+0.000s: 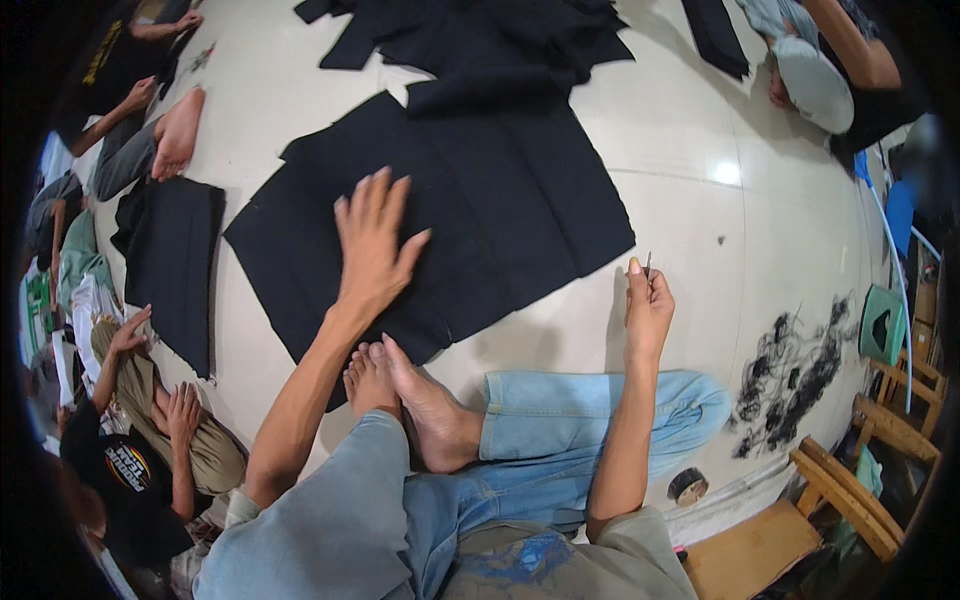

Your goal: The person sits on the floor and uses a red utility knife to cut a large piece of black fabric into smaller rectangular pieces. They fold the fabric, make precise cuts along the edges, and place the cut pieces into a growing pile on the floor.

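A large black fabric piece [500, 200] lies spread on the pale floor in front of my feet, with seam lines running across it. My left hand [375, 240] rests palm down on it, fingers spread and holding nothing. Off the fabric's right corner, my right hand [648, 305] is raised with thumb and fingers pinched together. A small thin dark tool [648, 262] sticks up from that pinch; its exact kind is too small to tell. More black fabric [490, 35] is heaped at the far side, overlapping the spread piece.
Loose black thread scraps [795, 380] lie on the right, near a roll of tape [688, 486] and a cardboard sheet [755, 550]. A green plastic stool [882, 325] and wooden pieces [850, 500] line the right edge. Co-workers sit left and far right; black cloth [172, 270] lies left.
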A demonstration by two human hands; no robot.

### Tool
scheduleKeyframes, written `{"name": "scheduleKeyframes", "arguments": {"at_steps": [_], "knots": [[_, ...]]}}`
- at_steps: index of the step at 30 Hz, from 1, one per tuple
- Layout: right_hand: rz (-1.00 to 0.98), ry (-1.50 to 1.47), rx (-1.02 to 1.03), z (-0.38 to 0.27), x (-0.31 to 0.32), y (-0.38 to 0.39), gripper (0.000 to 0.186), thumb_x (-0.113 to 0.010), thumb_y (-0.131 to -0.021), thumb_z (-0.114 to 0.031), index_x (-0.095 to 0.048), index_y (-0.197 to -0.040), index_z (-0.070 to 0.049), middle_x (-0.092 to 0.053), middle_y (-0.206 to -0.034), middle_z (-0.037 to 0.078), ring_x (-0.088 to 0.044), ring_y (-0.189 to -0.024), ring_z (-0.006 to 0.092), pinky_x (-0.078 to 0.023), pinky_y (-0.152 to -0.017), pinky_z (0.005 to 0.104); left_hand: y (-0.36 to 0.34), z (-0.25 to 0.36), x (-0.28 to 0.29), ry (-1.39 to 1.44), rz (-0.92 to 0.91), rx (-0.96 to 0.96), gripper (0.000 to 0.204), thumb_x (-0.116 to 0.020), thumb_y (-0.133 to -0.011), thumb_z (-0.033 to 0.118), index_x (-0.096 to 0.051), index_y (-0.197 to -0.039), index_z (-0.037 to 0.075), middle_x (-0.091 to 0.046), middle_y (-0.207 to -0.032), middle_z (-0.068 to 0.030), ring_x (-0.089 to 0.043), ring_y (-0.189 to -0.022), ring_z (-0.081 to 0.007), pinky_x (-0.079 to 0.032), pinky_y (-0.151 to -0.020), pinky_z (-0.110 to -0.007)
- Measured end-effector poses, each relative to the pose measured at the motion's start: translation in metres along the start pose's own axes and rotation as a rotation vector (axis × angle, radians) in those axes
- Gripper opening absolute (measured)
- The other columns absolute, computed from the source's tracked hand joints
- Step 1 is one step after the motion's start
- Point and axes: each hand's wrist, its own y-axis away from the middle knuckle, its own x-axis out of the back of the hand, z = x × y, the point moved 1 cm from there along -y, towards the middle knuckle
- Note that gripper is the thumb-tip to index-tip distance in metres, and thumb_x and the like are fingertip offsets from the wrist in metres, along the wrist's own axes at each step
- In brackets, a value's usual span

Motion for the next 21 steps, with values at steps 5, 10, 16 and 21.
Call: {"name": "scheduleKeyframes", "arguments": {"at_steps": [5, 10, 16, 21], "knots": [[-0.081, 0.205, 0.466, -0.017, -0.035, 0.013, 0.025, -0.065, -0.098, -0.015, -0.068, -0.117, 0.002, -0.074, -0.108, 0.014, -0.069, -0.101, 0.0194, -0.054, -0.087, 0.0324, 0.100, -0.070, 0.005, -0.123, -0.115, 0.269, 0.074, -0.051, -0.100, 0.049, -0.030, -0.158, 0.007, -0.021, -0.167, -0.0151, -0.016, -0.154, -0.0347, -0.007, -0.121, -0.062], [-0.051, 0.626, 0.820, -0.031, -0.100, 0.000, 0.033, -0.060, -0.097, -0.012, -0.062, -0.129, -0.004, -0.069, -0.122, 0.016, -0.070, -0.103, 0.0349, -0.055, -0.086, 0.0407, 0.119, -0.094, 0.003, -0.163, -0.043, 0.153, 0.068, -0.050, -0.101, 0.045, -0.034, -0.157, 0.010, -0.027, -0.165, -0.0110, -0.021, -0.153, -0.0307, -0.011, -0.122, -0.060], [-0.118, 0.633, 0.924, -0.011, -0.115, 0.055, 0.037, -0.060, -0.094, -0.010, -0.060, -0.131, -0.004, -0.065, -0.128, 0.017, -0.067, -0.105, 0.0392, -0.055, -0.088, 0.0428, 0.128, -0.148, 0.035, -0.175, -0.174, 0.024, 0.068, -0.050, -0.101, 0.036, -0.026, -0.160, 0.011, -0.019, -0.168, -0.0126, -0.015, -0.155, -0.0324, -0.009, -0.124, -0.055], [-0.250, 0.615, 0.796, 0.011, -0.075, 0.114, 0.036, -0.064, -0.097, -0.024, -0.064, -0.127, -0.004, -0.068, -0.124, 0.016, -0.070, -0.102, 0.0359, -0.057, -0.083, 0.0418, 0.164, -0.175, 0.060, -0.233, -0.247, 0.115, 0.052, -0.048, -0.100, 0.032, -0.033, -0.146, 0.012, -0.029, -0.154, -0.0141, -0.025, -0.145, -0.0334, -0.018, -0.117, -0.055]]}}
